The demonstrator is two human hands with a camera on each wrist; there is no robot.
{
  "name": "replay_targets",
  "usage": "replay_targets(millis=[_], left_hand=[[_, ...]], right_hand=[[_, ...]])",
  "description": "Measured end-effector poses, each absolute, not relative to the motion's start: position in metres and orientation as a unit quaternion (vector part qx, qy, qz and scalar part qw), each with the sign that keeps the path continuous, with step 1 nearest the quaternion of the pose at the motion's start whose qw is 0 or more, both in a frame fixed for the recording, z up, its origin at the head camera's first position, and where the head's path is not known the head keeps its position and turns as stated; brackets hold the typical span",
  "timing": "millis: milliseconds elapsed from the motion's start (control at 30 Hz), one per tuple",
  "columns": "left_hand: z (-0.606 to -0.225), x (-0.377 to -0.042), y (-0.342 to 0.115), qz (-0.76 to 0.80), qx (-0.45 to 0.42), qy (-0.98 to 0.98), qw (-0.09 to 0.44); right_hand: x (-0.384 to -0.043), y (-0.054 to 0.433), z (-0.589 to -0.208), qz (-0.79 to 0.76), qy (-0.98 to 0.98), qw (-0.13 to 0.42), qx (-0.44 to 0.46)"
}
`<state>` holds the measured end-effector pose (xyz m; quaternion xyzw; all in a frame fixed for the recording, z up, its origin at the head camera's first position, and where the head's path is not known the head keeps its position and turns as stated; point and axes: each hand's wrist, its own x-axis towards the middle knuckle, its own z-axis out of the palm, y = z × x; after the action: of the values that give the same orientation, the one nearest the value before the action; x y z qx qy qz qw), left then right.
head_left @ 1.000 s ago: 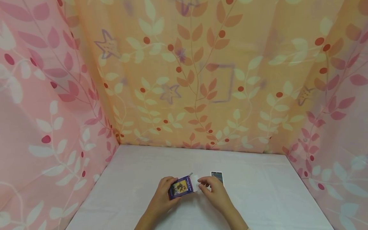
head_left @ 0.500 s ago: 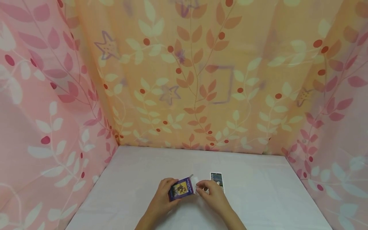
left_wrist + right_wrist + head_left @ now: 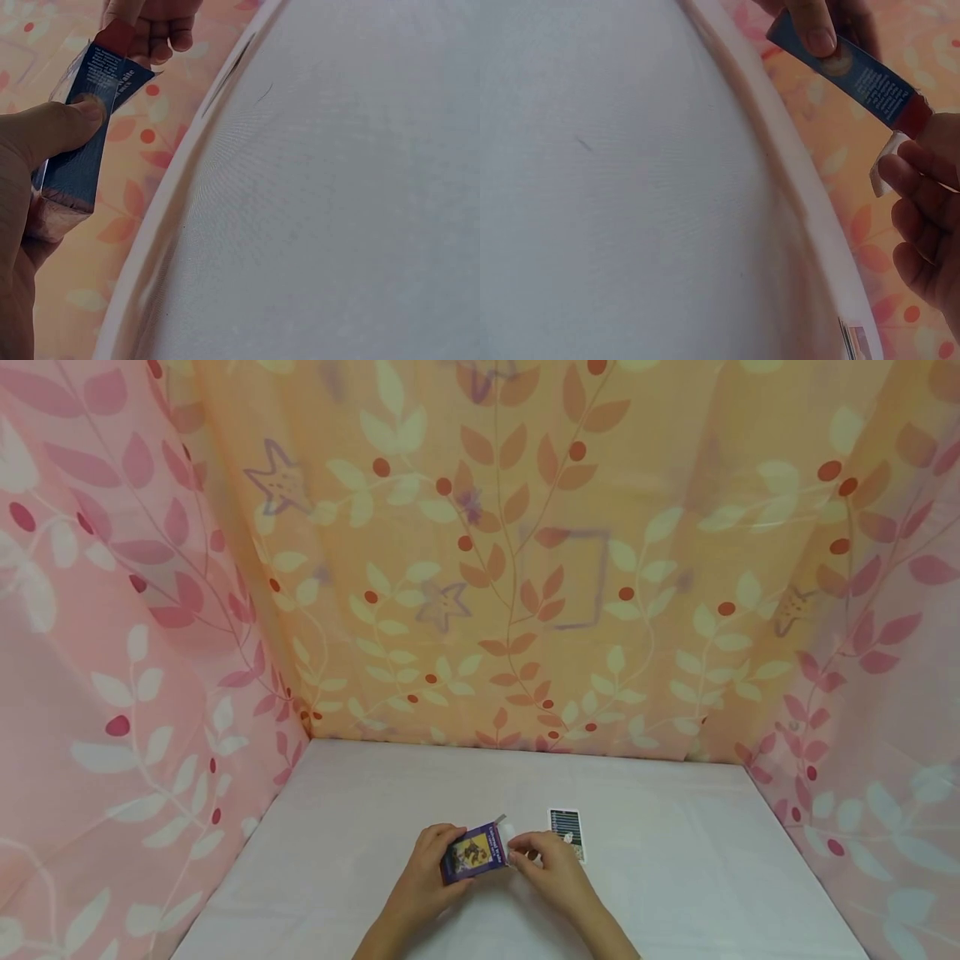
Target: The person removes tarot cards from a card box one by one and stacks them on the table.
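Note:
My left hand (image 3: 423, 868) grips a small purple-blue card box (image 3: 475, 852), its thumb along one narrow side. The box front carries a yellow picture and lettering that seems to read "Universal Waite". Its right end is open, with flaps sticking out. At that end my right hand (image 3: 555, 868) pinches a flap between thumb and forefinger. In the right wrist view, the thumb covers part of a red flap (image 3: 913, 118), and a pale flap (image 3: 883, 163) lies against the forefinger. The box's inside is hidden.
A printed card (image 3: 566, 828) with dark stripes lies face up on the white tabletop (image 3: 360, 793), just beyond my right hand, which partly covers it. Flower-patterned curtains (image 3: 480, 635) hang at the back and on both sides.
My right hand has moved slightly left, against the open end of the box. The left hand and the box have barely moved. More of the card on the table now shows.

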<state>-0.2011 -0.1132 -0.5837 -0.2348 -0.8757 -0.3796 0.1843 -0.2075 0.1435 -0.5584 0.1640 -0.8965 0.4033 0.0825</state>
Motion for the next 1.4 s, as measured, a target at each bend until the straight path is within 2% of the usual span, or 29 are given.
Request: replay_targets(millis=[267,933,1400], left_hand=[[-0.5844,-0.1995,-0.1133,-0.378,-0.240,-0.874,0.189],[-0.5877,-0.2005,-0.1143,-0.373,-0.247,-0.873,0.195],[-0.5882,-0.2025,-0.1133,-0.366,-0.256,-0.869,0.213]], right_hand=[[-0.2064,0.1402,-0.5632,0.411,-0.887,0.104,0.183],[-0.2064,0.1351,-0.5628,0.426,-0.889,0.088,0.146],[-0.2070,0.1364,-0.5615,0.416,-0.893,0.099,0.141]])
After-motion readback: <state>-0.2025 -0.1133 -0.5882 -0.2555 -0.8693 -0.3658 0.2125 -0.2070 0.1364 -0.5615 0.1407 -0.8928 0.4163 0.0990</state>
